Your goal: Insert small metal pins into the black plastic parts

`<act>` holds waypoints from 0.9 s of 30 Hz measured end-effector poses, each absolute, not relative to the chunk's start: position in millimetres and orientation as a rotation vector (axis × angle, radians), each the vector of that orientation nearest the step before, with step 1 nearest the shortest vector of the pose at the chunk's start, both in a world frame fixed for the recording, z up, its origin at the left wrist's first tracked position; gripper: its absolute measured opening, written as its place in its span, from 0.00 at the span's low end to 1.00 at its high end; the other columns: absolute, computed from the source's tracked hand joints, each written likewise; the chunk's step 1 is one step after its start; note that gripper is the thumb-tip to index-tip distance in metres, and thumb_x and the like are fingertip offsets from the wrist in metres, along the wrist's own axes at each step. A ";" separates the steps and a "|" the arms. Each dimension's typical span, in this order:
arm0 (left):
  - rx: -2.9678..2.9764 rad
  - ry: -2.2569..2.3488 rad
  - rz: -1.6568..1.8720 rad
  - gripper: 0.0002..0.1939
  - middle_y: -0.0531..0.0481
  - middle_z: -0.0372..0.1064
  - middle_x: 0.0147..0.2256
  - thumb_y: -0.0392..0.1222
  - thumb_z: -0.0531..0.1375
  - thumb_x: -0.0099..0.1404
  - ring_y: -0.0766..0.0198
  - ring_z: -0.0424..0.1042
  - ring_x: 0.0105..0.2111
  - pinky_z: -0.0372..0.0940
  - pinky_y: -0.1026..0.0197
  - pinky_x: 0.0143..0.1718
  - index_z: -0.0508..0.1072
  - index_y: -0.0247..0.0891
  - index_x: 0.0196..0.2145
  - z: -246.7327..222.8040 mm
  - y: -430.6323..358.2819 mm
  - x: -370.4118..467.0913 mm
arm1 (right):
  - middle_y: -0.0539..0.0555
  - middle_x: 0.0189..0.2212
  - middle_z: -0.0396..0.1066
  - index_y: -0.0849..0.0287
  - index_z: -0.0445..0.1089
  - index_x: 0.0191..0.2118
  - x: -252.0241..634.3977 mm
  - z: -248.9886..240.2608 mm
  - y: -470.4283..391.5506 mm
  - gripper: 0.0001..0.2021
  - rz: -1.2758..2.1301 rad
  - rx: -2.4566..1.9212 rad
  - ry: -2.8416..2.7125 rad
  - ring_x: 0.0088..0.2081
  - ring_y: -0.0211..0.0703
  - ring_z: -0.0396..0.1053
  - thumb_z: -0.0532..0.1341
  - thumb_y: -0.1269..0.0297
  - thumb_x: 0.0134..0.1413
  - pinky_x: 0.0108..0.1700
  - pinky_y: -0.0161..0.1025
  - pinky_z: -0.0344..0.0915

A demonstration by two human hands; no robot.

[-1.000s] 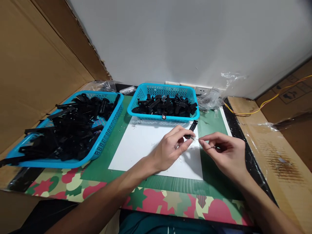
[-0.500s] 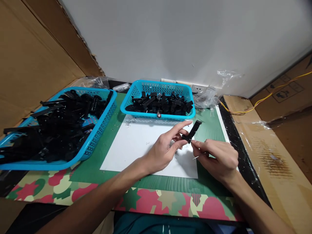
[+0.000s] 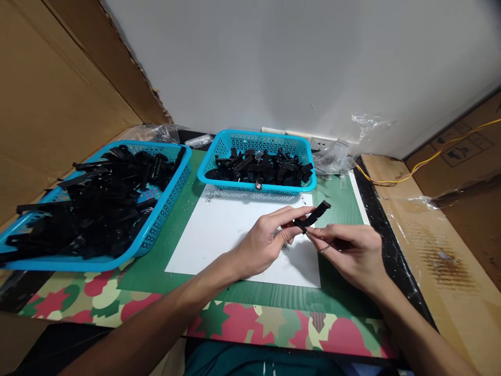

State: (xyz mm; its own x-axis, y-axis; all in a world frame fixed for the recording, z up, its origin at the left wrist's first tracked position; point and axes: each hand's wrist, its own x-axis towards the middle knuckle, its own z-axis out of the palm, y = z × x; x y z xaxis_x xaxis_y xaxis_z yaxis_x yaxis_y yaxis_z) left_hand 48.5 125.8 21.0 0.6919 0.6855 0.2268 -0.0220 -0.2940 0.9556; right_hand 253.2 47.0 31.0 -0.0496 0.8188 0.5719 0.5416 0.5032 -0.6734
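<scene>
Two hands meet toward three o'clock, the left hand (image 3: 270,237) pinching the black part (image 3: 318,213) between thumb and fingers, the right hand (image 3: 348,250) touching its lower end, fingers curled around a thin metal tool (image 3: 326,248).

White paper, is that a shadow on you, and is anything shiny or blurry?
In the head view, a soft shadow darkens the white paper between the left hand and right hand; glare whitens the clear plastic on the wall; the black piece looks a bit soft, its small details too tiny to tell.
</scene>
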 end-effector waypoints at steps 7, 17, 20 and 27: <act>1.691 0.570 0.693 0.21 0.42 0.78 0.46 0.50 0.56 0.79 0.62 0.73 0.37 0.70 0.60 0.38 0.79 0.40 0.60 28.8 125.6 49.4 | 0.49 0.28 0.80 0.54 0.81 0.45 261.3 35.5 48.8 0.09 0.280 -1.171 -1.822 0.22 0.35 0.69 0.67 0.73 0.63 0.24 0.34 0.64; 2.163 0.632 0.750 0.17 0.45 0.80 0.52 0.49 0.66 0.73 0.54 0.76 0.52 0.64 0.50 0.57 0.79 0.42 0.55 27.5 138.7 42.8 | 0.49 0.28 0.80 0.57 0.80 0.41 277.1 27.8 52.9 0.05 0.340 -1.206 -1.993 0.22 0.34 0.71 0.65 0.71 0.66 0.25 0.31 0.64; 2.294 0.611 0.754 0.12 0.47 0.82 0.47 0.46 0.68 0.71 0.55 0.78 0.48 0.62 0.53 0.51 0.79 0.39 0.49 20.2 140.5 42.6 | 0.49 0.29 0.81 0.58 0.79 0.39 276.1 25.9 55.1 0.05 0.413 -1.229 -2.004 0.22 0.33 0.71 0.65 0.71 0.66 0.25 0.30 0.64; 2.333 0.622 0.718 0.08 0.49 0.83 0.44 0.43 0.67 0.72 0.57 0.79 0.45 0.60 0.54 0.47 0.81 0.40 0.47 8.3 140.0 44.7 | 0.53 0.34 0.76 0.58 0.80 0.45 275.1 26.5 59.1 0.09 0.449 -1.356 -1.926 0.32 0.39 0.74 0.61 0.69 0.68 0.31 0.34 0.70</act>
State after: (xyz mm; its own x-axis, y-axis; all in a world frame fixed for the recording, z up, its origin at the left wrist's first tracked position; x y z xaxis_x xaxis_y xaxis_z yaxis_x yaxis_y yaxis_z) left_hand 44.7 140.0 8.3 0.7422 0.5808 0.3343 0.2484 -0.7018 0.6677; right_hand 275.1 59.1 26.5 -0.1804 0.9153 0.3600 0.6619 0.3837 -0.6439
